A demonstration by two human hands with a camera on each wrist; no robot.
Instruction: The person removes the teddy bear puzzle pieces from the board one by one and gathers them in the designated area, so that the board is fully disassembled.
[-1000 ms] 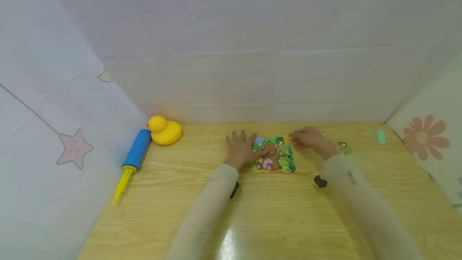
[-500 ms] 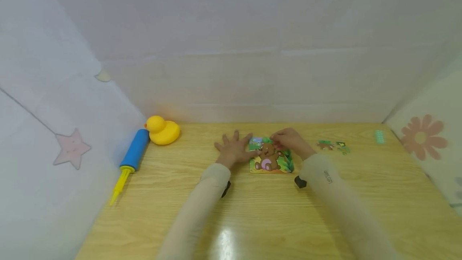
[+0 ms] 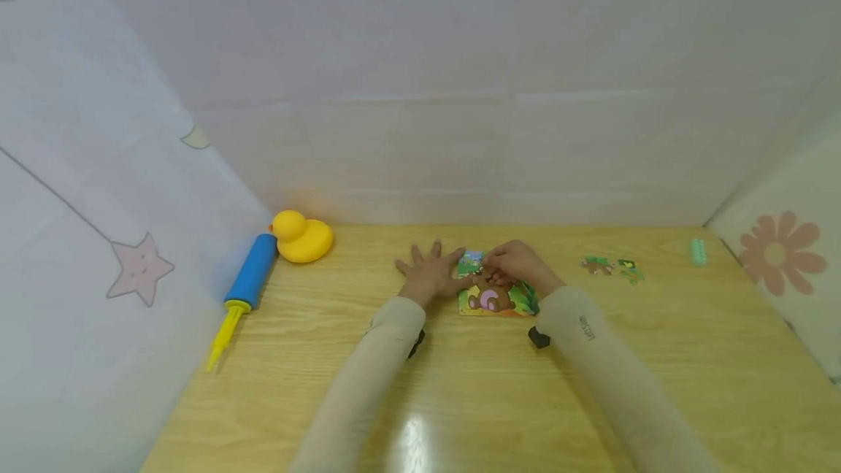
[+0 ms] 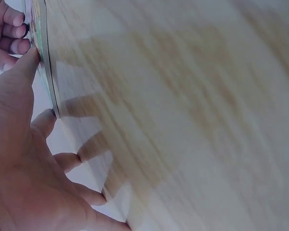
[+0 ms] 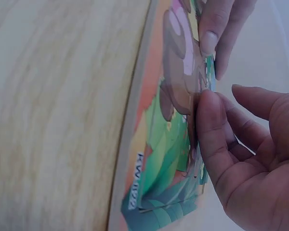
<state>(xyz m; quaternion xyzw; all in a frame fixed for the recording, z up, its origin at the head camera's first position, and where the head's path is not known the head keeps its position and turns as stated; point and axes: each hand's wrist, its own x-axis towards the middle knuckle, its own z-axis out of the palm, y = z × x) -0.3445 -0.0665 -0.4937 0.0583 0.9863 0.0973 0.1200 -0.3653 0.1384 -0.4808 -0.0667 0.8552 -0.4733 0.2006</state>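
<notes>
A jigsaw puzzle board (image 3: 482, 309) with a brown bear picture lies on the table. My left hand (image 3: 428, 276) is spread flat at its left side, the thumb resting on the board and the fingertips down on the tabletop. Over the upper part of the picture, my right hand (image 3: 519, 265) has its fingers curled and pinches a brown puzzle piece (image 5: 195, 130) at the surface, hiding the bear's face in the head view. In the right wrist view, green leaf pieces (image 5: 159, 130) show near the lower right corner of the board.
Several loose puzzle pieces (image 3: 598, 266) lie to the right of the board. Farther right is a small mint-green item (image 3: 698, 252). On the left are a yellow rubber duck (image 3: 304, 238) and a blue and yellow hand pump (image 3: 251, 272). A pale cloth wall (image 3: 420, 166) backs the table.
The right hand has moved left from beside the loose pieces onto the board, bringing those pieces into sight. The left hand stays spread beside the board, having shifted only slightly.
</notes>
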